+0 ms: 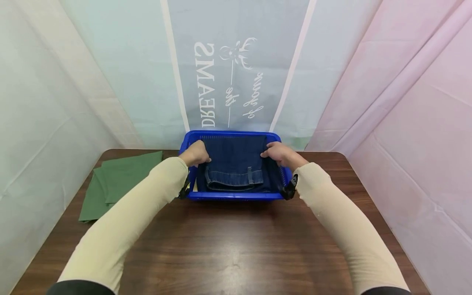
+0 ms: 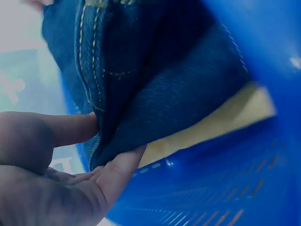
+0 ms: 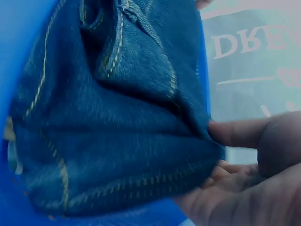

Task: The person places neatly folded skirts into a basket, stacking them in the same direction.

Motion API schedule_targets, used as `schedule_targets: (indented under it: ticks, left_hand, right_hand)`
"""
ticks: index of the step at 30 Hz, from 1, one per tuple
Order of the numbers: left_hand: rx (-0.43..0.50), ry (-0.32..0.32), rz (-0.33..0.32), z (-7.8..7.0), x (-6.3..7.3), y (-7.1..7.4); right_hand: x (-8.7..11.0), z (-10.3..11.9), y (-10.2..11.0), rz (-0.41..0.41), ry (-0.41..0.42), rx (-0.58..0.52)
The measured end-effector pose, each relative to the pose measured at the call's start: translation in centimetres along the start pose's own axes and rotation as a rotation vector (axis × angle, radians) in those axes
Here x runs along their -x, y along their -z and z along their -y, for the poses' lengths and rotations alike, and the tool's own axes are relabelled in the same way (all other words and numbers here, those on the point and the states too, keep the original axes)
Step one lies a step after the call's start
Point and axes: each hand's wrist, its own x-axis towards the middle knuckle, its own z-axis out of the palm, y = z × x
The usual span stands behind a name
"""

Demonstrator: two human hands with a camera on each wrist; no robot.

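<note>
Folded dark blue jeans (image 1: 236,157) lie in a blue plastic basket (image 1: 236,196), their waistband toward the front. My left hand (image 1: 196,154) pinches the left edge of the jeans between thumb and fingers, as the left wrist view shows close up on the denim (image 2: 164,99). On the opposite side my right hand (image 1: 279,153) pinches the right edge, and the right wrist view has the thumb on top of the denim (image 3: 127,122) with fingers beneath. Something flat and pale yellow (image 2: 207,125) shows under the jeans by the basket's wall; its kind is unclear.
Folded green cloth (image 1: 123,176) lies at the left on the brown wooden table (image 1: 236,246). Behind the basket hangs a printed curtain (image 1: 236,61) with mirrored lettering. Pale fabric walls stand at the left and right.
</note>
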Motion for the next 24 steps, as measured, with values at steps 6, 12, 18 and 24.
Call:
schedule_targets:
  ticks: [6, 12, 18, 24]
  left_hand:
    - [-0.143, -0.007, -0.044, 0.0, -0.9, -1.0]
    - [-0.255, -0.046, -0.031, 0.3, -1.7, -1.5]
    - [-0.299, -0.030, 0.053, 0.1, -1.6, -1.8]
    - [-0.327, -0.031, 0.123, 0.1, -0.8, -1.6]
  right_hand:
    - [-0.3, -0.6, 0.0, 0.095, -0.045, 0.087]
    - [-0.1, -1.0, -0.4, 0.193, -0.072, 0.237]
    - [0.1, -1.4, -0.9, 0.235, -0.075, 0.347]
    - [-0.1, -1.2, -1.9, 0.234, -0.020, 0.629]
